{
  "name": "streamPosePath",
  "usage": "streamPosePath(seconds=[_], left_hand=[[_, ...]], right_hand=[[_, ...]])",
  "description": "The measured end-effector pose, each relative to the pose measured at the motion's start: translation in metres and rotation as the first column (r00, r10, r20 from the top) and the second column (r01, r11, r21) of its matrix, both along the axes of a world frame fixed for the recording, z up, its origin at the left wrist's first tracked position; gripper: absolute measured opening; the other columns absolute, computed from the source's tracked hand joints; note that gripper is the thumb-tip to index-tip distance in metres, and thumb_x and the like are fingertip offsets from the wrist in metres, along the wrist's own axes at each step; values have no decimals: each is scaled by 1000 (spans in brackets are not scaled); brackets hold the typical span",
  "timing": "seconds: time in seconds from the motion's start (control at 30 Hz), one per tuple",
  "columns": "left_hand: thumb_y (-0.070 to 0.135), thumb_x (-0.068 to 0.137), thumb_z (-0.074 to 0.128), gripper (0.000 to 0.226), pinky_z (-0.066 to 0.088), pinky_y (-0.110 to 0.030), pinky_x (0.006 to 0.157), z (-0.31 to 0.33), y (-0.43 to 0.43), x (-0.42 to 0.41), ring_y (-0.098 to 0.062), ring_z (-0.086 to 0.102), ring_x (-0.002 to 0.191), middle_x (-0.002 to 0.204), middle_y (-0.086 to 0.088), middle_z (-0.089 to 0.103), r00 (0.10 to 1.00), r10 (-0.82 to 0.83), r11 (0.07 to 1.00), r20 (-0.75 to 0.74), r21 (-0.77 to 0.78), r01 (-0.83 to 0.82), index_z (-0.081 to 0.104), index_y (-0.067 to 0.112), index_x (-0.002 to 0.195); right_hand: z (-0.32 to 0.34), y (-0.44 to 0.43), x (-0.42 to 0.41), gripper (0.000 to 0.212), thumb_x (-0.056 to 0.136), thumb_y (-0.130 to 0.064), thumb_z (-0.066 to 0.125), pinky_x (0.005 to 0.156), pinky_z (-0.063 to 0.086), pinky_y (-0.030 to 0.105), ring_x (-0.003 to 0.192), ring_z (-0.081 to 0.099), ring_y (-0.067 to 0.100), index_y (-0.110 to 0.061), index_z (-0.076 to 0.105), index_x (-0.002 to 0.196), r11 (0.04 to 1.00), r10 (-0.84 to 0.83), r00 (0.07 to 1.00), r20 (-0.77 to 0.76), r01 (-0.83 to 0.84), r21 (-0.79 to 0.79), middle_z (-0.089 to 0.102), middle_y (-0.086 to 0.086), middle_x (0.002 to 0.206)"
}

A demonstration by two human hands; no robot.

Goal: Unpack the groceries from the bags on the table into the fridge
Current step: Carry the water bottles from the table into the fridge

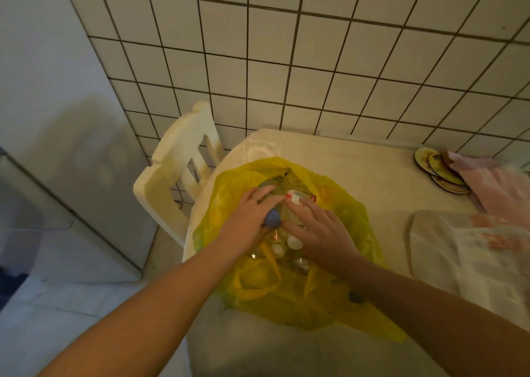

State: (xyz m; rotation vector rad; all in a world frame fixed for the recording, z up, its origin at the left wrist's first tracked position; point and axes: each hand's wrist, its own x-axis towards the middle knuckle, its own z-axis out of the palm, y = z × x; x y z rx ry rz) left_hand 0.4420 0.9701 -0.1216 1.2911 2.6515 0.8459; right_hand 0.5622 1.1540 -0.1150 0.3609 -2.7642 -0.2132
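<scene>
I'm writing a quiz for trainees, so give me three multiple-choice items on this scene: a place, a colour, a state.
1. Where do the coasters lie? A) on the table, at its right B) on a shelf C) in a drawer
2. What colour is the bag holding the bottle? A) white B) yellow C) blue
3. The left hand is: A) flat on the table B) hanging idle C) gripping the bottle
Key: 1 A, they lie at its right edge; 2 B, its plastic is yellow; 3 C, fingers curl round it by the blue cap.
</scene>
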Motion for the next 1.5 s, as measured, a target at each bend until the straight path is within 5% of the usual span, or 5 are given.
streamPosePath(seconds=[0.2, 0.37, 0.7, 1.07, 1.5], left_hand=[[23, 90, 70, 49, 35, -32, 111, 15, -5, 1, -24, 44, 136, 151, -5, 46, 998, 46, 962, 40, 269, -55, 58, 19, 137], [28, 87, 76, 46, 44, -25, 101, 37, -9, -2, -11, 53, 127, 143, 8, 55, 985, 150, 915, 89, 366, -172, 61, 26, 130], [42, 89, 71, 35, 55, -41, 90, 111, -22, 26, -5, 63, 105, 109, 15, 67, 933, 188, 727, 308, 595, -343, 63, 27, 119], [22, 92, 59, 27, 50, -16, 73, 147, -65, 104, -7, 65, 80, 89, -13, 68, 891, 239, 512, 387, 729, -454, 63, -4, 98], [16, 90, 59, 25, 49, -15, 69, 105, -171, 242, -10, 63, 75, 83, -19, 63, 644, 559, 243, 523, 639, -730, 58, -8, 91]], right_hand=[[26, 6, -9, 31, 87, -15, 59, 87, 53, 42, 125, 59, 30, -12, 63, 118, 983, 69, 971, -230, -105, -151, 61, 7, 138], [60, 13, -10, 47, 91, -38, 58, 87, 50, 36, 108, 63, 21, -11, 61, 129, 910, -137, 969, -204, 42, -412, 67, 4, 128], [144, -16, 21, 30, 94, -35, 60, 74, 46, 8, 100, 61, -1, -20, 58, 120, 405, -302, 946, -115, 18, -914, 65, -15, 112], [173, -47, 57, 38, 94, -40, 49, 68, 42, 6, 82, 60, -1, -4, 61, 101, 241, -203, 950, -236, -185, -953, 65, -11, 89], [134, -143, 97, 40, 92, -44, 50, 74, 48, 19, 85, 62, 10, -6, 60, 98, 176, 285, 949, -132, -188, -966, 67, 1, 90]])
